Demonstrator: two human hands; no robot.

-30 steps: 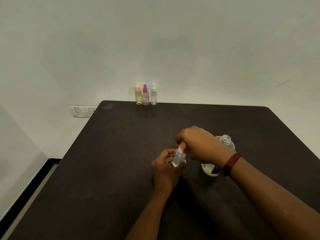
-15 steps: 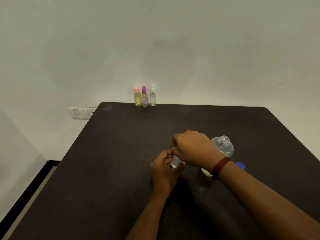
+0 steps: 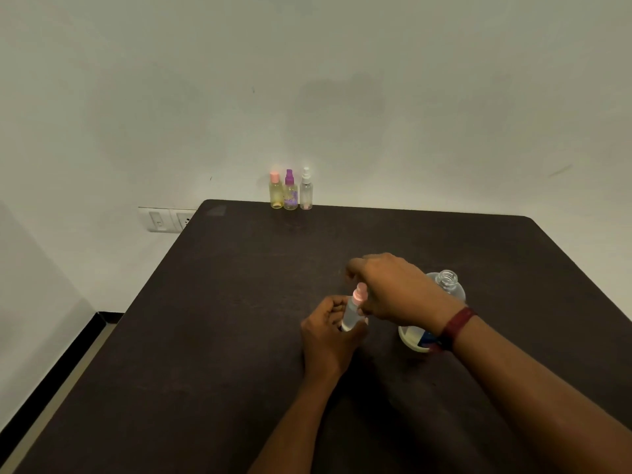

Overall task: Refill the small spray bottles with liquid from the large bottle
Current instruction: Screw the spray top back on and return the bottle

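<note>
spray bottle (image 3: 352, 313) — held slightly tilted between the hands, body gripped by curled left hand (image 3: 328, 340) | pink cap (image 3: 360, 295) pinched by right hand (image 3: 393, 289), arched over it | large bottle (image 3: 449, 285) stood uncapped behind right wrist

Pink spray head (image 3: 360, 295) is exposed again; 0.5 s ago the right hand (image 3: 400, 292) covered it completely. The right hand's fingers (image 3: 350, 268) now sit up and left of the head, motion-blurred, so contact with it is unclear. More of the small spray bottle (image 3: 352, 314) shows above the left hand (image 3: 328, 336), leaning up-right as it did 1 s ago. The blue cap (image 3: 427, 336), in plain view right of the wrist 0.5 s ago, is now half behind the wristband (image 3: 456, 326).
</note>
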